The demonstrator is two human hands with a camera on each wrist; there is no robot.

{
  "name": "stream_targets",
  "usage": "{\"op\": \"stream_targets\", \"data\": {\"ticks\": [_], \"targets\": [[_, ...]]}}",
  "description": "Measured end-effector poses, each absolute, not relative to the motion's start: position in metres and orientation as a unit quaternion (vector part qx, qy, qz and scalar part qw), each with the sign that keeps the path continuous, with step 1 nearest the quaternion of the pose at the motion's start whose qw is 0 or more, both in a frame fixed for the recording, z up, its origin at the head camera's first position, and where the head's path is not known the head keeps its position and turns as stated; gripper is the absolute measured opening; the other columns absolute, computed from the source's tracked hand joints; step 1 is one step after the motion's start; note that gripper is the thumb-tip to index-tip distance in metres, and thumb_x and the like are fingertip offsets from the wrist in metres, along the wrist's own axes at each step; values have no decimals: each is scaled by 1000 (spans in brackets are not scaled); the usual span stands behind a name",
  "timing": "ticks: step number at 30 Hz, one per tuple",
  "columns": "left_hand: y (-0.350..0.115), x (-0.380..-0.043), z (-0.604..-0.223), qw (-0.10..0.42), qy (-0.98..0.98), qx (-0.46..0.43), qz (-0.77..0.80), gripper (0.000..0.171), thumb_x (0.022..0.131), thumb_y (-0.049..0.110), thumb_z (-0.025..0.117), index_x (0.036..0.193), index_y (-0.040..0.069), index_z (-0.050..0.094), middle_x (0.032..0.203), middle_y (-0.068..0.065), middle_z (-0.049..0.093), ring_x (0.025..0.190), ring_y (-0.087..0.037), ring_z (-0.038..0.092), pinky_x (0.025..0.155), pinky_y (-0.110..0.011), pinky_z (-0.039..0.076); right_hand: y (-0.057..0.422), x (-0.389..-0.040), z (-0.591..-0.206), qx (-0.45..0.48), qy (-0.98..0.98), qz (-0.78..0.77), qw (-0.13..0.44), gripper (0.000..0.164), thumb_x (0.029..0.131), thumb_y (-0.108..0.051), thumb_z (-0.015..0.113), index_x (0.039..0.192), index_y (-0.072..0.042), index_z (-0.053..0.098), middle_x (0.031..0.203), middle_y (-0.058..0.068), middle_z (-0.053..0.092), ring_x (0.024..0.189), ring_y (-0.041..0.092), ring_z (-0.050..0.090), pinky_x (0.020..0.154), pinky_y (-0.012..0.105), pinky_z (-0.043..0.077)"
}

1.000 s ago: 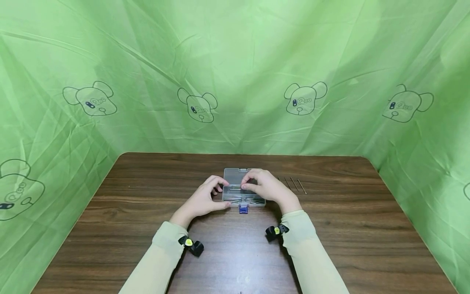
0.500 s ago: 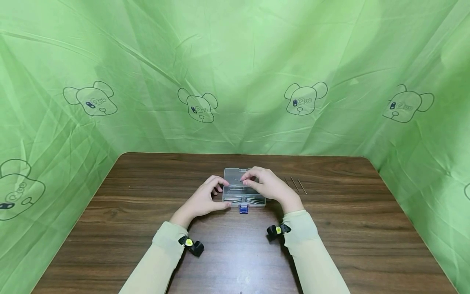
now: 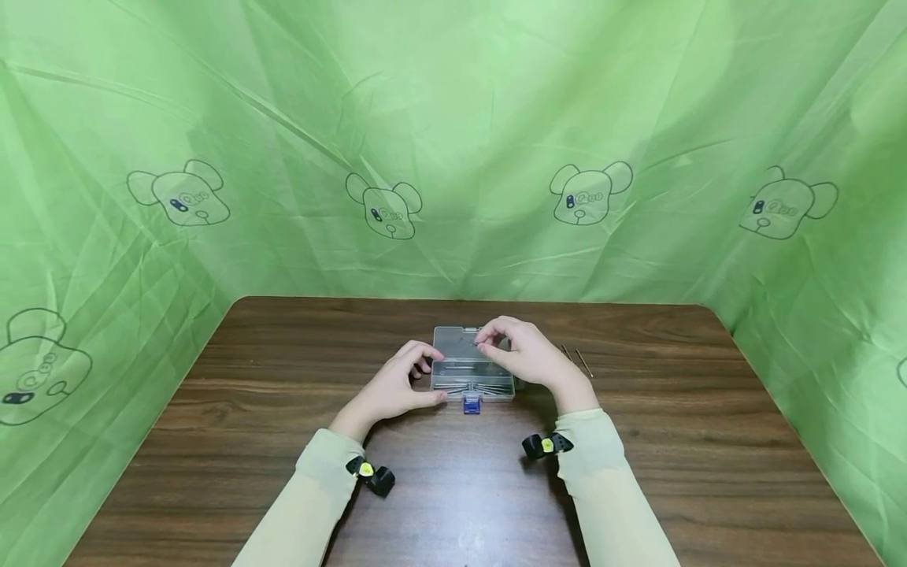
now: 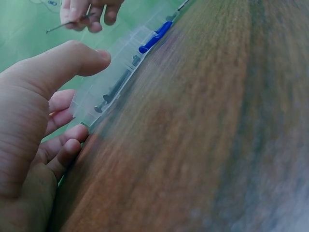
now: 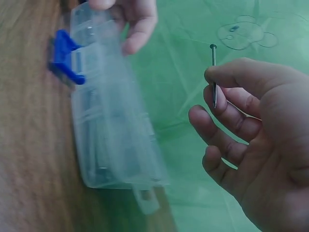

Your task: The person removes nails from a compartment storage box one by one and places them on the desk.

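Observation:
A clear plastic box (image 3: 496, 396) with a blue latch (image 3: 472, 405) sits on the table, its lid (image 3: 452, 340) tipped back. Metal nails (image 4: 114, 89) lie in its front compartments. My left hand (image 3: 390, 387) holds the box's left end, thumb at the front corner and fingers at the back. Above the lid and to its right, my right hand (image 3: 527, 358) pinches a nail (image 5: 214, 58) between thumb and forefinger. In the right wrist view this nail stands head up, apart from the box.
Thin bronze-coloured rods (image 3: 584, 363), perhaps nails, lie on the brown wooden table (image 3: 673, 441) right of my right hand. Green cloth (image 3: 468, 260) printed with bear heads hangs behind the table and at both sides.
My right hand has lifted back from the box's middle and shifted right, carrying the nail. It now covers some of the rods. My left hand stays at the box.

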State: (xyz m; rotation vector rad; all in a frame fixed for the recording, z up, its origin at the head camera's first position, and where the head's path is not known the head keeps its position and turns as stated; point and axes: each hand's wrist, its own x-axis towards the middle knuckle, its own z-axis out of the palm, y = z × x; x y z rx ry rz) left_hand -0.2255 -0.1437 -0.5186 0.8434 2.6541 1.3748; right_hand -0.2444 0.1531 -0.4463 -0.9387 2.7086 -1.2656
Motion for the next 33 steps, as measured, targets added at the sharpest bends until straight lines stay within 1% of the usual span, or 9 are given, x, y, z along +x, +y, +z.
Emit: {"op": "stream_targets", "data": {"ticks": [7, 11, 16, 21, 23, 26, 29, 32, 33], "targets": [[-143, -224, -524, 20, 857, 270, 439, 60, 85, 33, 96, 136, 19, 65, 123, 0, 60, 102, -17, 58, 87, -36, 51, 176, -235, -426, -278, 865, -416, -20, 12, 105, -16, 74, 115, -11, 76, 101, -2, 71, 86, 16, 64, 75, 31, 53], [-143, -224, -525, 22, 855, 272, 441, 59, 86, 34, 95, 135, 20, 66, 122, -1, 60, 101, -17, 58, 86, -35, 50, 194, -227, -411, -259, 877, -403, -35, 12, 105, -18, 74, 115, -12, 76, 101, -3, 71, 87, 18, 65, 76, 31, 53], [-143, -225, -524, 24, 856, 271, 439, 59, 85, 33, 96, 135, 22, 66, 122, 0, 60, 101, -16, 58, 86, -35, 50, 219, -219, -398, -232, 893, -383, -47, 16, 106, -21, 73, 118, -10, 76, 103, 0, 72, 88, 18, 64, 77, 30, 52], [-144, -225, -524, 22, 857, 271, 438, 60, 85, 33, 96, 136, 22, 66, 124, 0, 60, 103, -16, 58, 87, -35, 50, 252, -218, -406, -200, 914, -346, -74, 17, 107, -19, 72, 118, -7, 76, 103, 3, 74, 84, 14, 61, 73, 27, 49], [-144, -225, -524, 20, 857, 270, 438, 60, 85, 33, 96, 136, 22, 66, 125, 0, 59, 103, -16, 58, 87, -35, 50, 266, -219, -412, -174, 922, -336, -81, 17, 107, -20, 72, 117, -7, 76, 103, 4, 74, 79, 14, 59, 71, 27, 48], [-145, -226, -524, 21, 859, 267, 435, 60, 85, 34, 96, 136, 22, 66, 125, 2, 59, 103, -16, 57, 88, -34, 50, 284, -219, -420, -126, 928, -342, -77, 19, 107, -21, 71, 118, -6, 75, 104, 7, 73, 75, 15, 57, 71, 30, 46], [-145, -227, -524, 23, 861, 265, 434, 59, 85, 34, 96, 135, 23, 66, 124, 3, 59, 103, -16, 58, 88, -34, 50, 300, -220, -430, -86, 931, -347, -73, 20, 107, -23, 70, 117, -5, 74, 105, 10, 73, 80, 18, 60, 75, 32, 47], [-144, -228, -523, 27, 861, 263, 434, 59, 85, 34, 96, 136, 23, 66, 124, 3, 58, 103, -16, 58, 88, -35, 51, 313, -222, -441, -70, 935, -340, -69, 22, 107, -23, 69, 117, -4, 73, 104, 12, 74, 87, 20, 63, 79, 34, 49], [-144, -228, -523, 27, 860, 263, 436, 59, 85, 33, 96, 136, 23, 66, 124, 3, 58, 103, -16, 58, 88, -35, 50, 316, -223, -444, -67, 936, -338, -66, 22, 107, -23, 68, 117, -3, 73, 104, 12, 74, 86, 20, 64, 79, 35, 49]]}}
